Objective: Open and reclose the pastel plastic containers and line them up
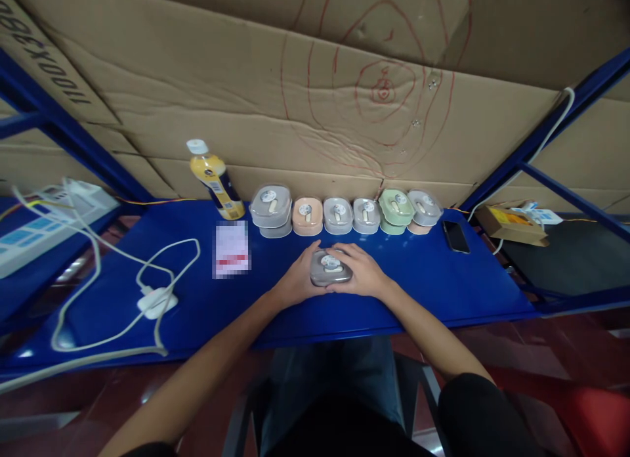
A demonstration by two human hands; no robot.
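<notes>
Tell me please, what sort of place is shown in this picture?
Probably a makeshift workstation, perhaps in a workshop: a blue table set between blue frame bars, a large cardboard sheet behind it, and a white power strip at the left.

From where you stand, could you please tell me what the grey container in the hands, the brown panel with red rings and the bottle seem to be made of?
Grey container: probably plastic, glossy, with highlights along its edges.
Brown panel: apparently matt cardboard, judging by its creases and folds.
Bottle: perhaps smooth, transparent plastic, its yellow contents apparently showing through; glass is possible.
</notes>
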